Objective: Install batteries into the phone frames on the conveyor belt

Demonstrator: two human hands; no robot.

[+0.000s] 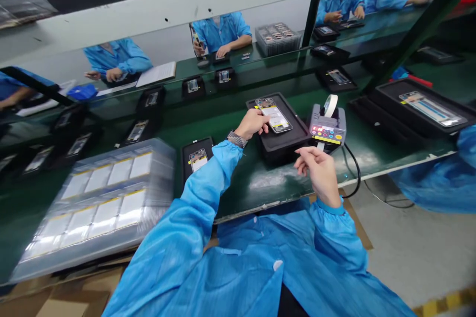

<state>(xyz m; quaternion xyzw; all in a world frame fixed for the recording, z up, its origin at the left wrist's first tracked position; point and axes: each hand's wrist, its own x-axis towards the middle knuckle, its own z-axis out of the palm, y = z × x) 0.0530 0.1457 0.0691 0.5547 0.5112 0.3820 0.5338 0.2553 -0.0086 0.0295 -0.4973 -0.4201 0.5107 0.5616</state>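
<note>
An opened phone (280, 120) with a white battery and bare circuitry lies in a black foam tray (295, 133). My left hand (254, 125) rests at its left edge, fingers curled and closed against the phone's side. Just to the right stands a grey tape dispenser (327, 126) with a roll of pale tape (330, 105) on top and a short strip sticking out in front. Close before that outlet is my right hand (316, 171), thumb and fingers drawn together toward the left; whatever they may pinch is too small to make out.
Clear plastic trays (158, 198) of white batteries are stacked at left. Another opened phone (198, 159) lies in a black tray beside my left forearm. A larger tray (427, 106) with a phone sits at right. Co-workers in blue (223, 32) sit across the line. A black cable (357, 173) loops off the table edge.
</note>
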